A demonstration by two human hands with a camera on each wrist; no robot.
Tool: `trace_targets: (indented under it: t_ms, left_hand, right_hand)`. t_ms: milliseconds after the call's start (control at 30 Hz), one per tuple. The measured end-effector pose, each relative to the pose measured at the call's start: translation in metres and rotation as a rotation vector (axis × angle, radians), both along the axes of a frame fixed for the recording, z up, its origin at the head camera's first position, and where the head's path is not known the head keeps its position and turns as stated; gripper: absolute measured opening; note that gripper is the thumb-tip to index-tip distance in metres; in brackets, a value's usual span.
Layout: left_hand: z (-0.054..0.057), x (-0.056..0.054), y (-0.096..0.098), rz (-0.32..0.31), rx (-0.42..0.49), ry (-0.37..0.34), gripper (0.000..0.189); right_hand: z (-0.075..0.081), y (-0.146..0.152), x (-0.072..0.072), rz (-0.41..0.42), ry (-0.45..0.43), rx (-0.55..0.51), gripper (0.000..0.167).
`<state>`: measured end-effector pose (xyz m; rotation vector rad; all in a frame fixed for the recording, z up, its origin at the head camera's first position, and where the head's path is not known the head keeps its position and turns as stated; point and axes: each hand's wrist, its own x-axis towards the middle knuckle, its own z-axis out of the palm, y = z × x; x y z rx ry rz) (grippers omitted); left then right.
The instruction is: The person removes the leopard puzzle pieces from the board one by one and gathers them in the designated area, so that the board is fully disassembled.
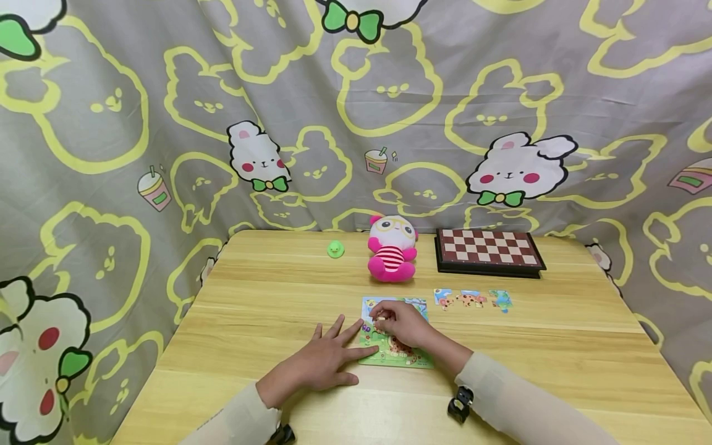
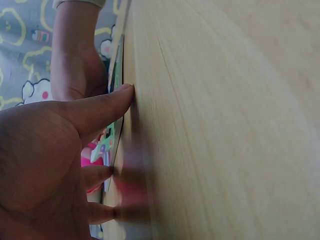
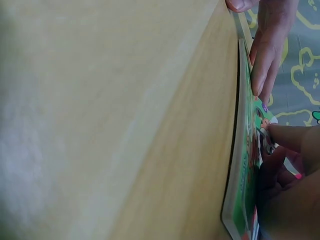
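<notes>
A green picture jigsaw puzzle (image 1: pixel 423 360) lies flat on the table, partly covered by both hands; a spotted animal shows in its picture. Over its upper part, my right hand (image 1: pixel 406 322) pinches a small puzzle piece (image 1: pixel 381 319) between thumb and fingers, low against the board. My left hand (image 1: pixel 322 361) lies with fingers spread at the left side, one fingertip on the board's edge. In the right wrist view the pinched piece (image 3: pixel 267 145) is partly hidden by the fingers. Loose puzzle pieces (image 1: pixel 472 299) lie right of the board's far corner.
Behind the puzzle sits a pink and white plush toy (image 1: pixel 392 250). A small green toy (image 1: pixel 335 249) is left of it, and a checkered game board (image 1: pixel 488 250) on its right. A patterned curtain (image 1: pixel 311 80) hangs behind the wooden table (image 1: pixel 250 309).
</notes>
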<state>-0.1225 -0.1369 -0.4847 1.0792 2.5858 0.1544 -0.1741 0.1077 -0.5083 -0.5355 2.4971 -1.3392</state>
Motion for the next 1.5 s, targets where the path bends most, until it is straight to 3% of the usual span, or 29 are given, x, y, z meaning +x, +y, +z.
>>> trace_targets:
  t_ms: [533,1200,1500]
  left_hand:
    - [-0.001,0.001,0.000,0.005,0.009,-0.002,0.065]
    - [-0.001,0.001,0.000,0.018,0.016,-0.013,0.064]
    - [-0.001,0.001,0.000,0.021,0.008,-0.016,0.064]
  right_hand:
    - [0.003,0.005,-0.003,-0.021,-0.053,-0.100,0.014]
    - [0.010,0.022,0.000,0.035,-0.053,-0.078,0.016]
    - [0.011,0.041,0.004,0.005,-0.059,-0.081,0.018]
